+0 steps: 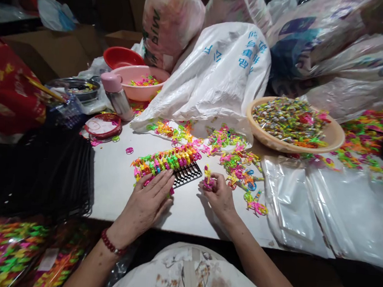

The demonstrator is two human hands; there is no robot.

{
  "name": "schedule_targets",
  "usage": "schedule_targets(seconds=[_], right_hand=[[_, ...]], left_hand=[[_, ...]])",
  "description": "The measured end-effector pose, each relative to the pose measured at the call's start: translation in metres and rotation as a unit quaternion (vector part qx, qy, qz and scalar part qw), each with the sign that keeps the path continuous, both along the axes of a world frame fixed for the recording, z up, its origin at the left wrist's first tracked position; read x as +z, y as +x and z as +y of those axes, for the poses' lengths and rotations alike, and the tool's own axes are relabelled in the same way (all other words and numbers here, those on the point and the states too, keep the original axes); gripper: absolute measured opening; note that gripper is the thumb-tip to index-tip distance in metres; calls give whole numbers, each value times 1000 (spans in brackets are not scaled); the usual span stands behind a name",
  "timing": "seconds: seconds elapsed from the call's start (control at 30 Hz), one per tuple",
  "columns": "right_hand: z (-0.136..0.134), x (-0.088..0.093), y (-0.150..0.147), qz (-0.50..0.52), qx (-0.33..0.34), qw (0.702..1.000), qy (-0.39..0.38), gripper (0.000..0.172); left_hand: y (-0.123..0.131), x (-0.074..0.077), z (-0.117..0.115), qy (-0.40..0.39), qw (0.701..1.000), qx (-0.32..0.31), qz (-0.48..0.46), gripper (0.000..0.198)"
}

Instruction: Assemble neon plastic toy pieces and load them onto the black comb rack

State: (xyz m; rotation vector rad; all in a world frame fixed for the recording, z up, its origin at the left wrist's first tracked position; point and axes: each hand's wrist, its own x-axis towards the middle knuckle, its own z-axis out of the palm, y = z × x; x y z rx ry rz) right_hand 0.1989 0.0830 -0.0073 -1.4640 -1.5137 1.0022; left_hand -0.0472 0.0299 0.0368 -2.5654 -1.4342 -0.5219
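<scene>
My left hand (pixel 150 196) lies with fingers stretched out over the near side of a black plastic grid rack (pixel 190 174). Colourful small plastic toys (pixel 166 161) stand packed in rows across the rack's left and middle; its right end shows bare slots. Just right of the rack, my right hand (pixel 219 196) pinches a small pink-and-yellow plastic toy (pixel 208 180) between thumb and fingers. Beyond that hand, more loose toys (pixel 240 161) lie in a tangled heap on the white table (pixel 112 190).
A white sack (pixel 215 73) spills toys at the back. Right of it stands a basin (pixel 334 137) of wrapped pieces, above clear plastic bags (pixel 290 202). Stacked black racks (pixel 40 169) fill the left, near a pink-capped flask (pixel 116 95) and a pink basin (pixel 139 89).
</scene>
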Motion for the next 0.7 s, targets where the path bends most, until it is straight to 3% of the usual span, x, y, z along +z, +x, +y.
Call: schedule_targets(seconds=[0.13,0.33,0.47,0.57,0.63,0.7], right_hand=[[-2,-3,-20,38,56,997,-25,23],[-3,1,-33,59,118,991,18,16],[-2,2,-39,149,95,981,-81,22],[-4,-1,-51,264,61,948,-167,33],[-5,-4,-62,305,68,932,-185,35],[-5,-7,-71,288,84,940,-162,32]], left_hand=[[0,2,-1,-17,1000,5,-5,59],[-2,2,-1,-33,999,9,-10,59],[-3,-1,-1,-34,999,9,-16,65],[-3,-2,-1,-39,999,14,-26,69],[-3,-2,0,-43,998,12,-32,70],[-4,-2,0,-46,998,8,-36,69]])
